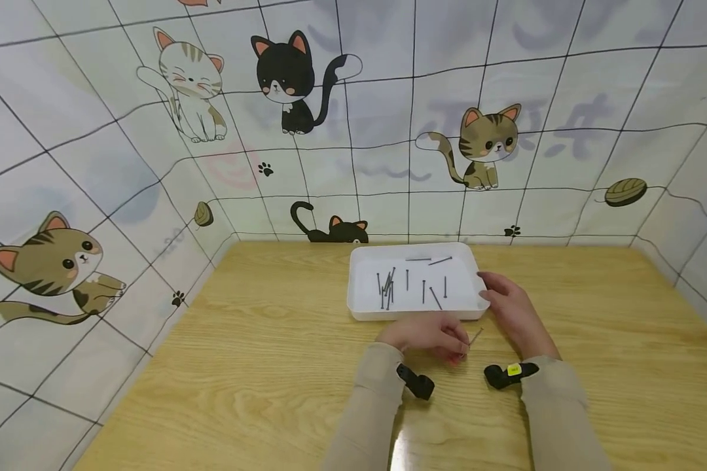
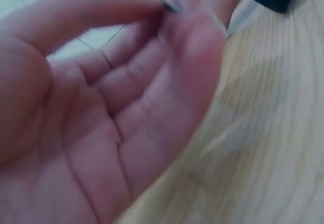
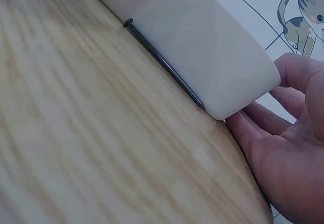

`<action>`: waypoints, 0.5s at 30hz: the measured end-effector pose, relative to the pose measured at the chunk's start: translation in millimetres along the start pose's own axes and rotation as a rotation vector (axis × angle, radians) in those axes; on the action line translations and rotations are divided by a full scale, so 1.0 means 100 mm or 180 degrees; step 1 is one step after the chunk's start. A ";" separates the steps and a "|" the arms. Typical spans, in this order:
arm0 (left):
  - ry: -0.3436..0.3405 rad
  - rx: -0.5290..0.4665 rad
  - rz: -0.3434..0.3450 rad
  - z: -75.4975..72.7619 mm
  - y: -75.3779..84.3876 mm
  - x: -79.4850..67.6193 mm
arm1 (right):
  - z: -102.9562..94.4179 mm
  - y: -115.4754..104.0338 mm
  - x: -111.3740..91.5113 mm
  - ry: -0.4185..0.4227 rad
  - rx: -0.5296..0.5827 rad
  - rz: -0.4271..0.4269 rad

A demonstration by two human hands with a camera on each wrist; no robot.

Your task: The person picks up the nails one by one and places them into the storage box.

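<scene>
A white tray (image 1: pixel 415 316) stands on the wooden table with several dark nails (image 1: pixel 388 281) scattered inside. At its front edge is my left hand (image 1: pixel 427 332), thumb and fingertips pinching a nail (image 1: pixel 476 336) that sticks out to the right. In the left wrist view, only a dark end of that nail (image 2: pixel 172 5) shows between the fingertips. My right hand (image 1: pixel 517 314) grips the tray's right front corner. The right wrist view has a nail (image 3: pixel 164 64) along the foot of the tray's wall (image 3: pixel 202 47); whether it is the pinched one I cannot tell.
The wooden table (image 1: pixel 259 353) reaches to a wall covering (image 1: pixel 383 176) printed with cats and grid lines, close behind the tray. Black wrist cameras (image 1: pixel 418 383) are worn at both sleeves, near each other in front of the tray.
</scene>
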State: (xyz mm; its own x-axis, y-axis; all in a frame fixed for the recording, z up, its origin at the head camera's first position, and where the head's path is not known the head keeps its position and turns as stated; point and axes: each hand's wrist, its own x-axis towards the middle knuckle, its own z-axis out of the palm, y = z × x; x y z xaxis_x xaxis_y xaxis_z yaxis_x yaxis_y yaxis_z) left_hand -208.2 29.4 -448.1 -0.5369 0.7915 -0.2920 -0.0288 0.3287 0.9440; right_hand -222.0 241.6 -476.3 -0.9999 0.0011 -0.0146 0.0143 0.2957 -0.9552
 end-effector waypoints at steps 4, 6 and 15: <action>-0.0347 -0.0417 0.0141 -0.02 -0.04 0.01 | -0.02 0.01 -0.01 -0.0023 -0.0013 -0.0012; -0.0451 -0.0477 0.0205 -0.03 -0.05 0.01 | -0.02 0.00 -0.02 -0.0038 -0.0054 -0.0003; -0.0572 -0.0433 0.0455 -0.03 -0.05 0.01 | -0.03 -0.02 -0.04 -0.0073 -0.0224 0.0037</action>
State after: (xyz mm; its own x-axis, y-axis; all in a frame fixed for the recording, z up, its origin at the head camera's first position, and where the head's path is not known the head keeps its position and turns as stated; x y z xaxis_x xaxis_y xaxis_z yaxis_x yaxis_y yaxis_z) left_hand -211.3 26.9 -452.2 -0.3857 0.9077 -0.1652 -0.0830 0.1443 0.9861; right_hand -218.4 244.4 -473.8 -0.9993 -0.0166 -0.0330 0.0247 0.3622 -0.9318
